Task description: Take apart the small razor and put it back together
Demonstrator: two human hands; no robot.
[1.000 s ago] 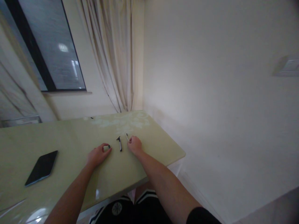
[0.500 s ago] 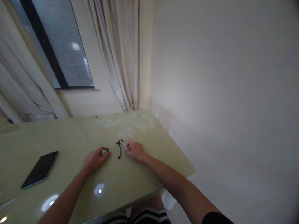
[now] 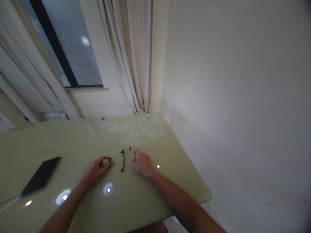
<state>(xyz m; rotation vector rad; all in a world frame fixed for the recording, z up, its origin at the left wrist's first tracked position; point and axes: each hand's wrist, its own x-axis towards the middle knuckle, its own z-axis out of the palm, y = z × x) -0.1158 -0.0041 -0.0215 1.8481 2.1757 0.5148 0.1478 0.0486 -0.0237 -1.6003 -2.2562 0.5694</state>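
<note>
Between the thumb and fingers of my left hand [image 3: 95, 171] is a small dark piece [image 3: 110, 160], too small to name, held upright at the table surface. My right hand [image 3: 142, 163] pinches a slim white stick with a dark head [image 3: 132, 153], which looks like a toothbrush; its lower end is hidden by the fingers. A razor [image 3: 122, 161] with a grey and black handle lies between my hands, head pointing away from me, touched by neither hand.
A dark tablet [image 3: 41, 177] lies at the left on the pale green glossy table [image 3: 126, 200], with a white cable [image 3: 11, 203] at its near corner. A tiny dark object [image 3: 103, 118] lies near the far edge. Curtains and a wall stand behind and right.
The view has shifted a little. The white stick has moved slightly right, away from the razor, with my right hand. My left hand keeps its pinch on the dark piece.
</note>
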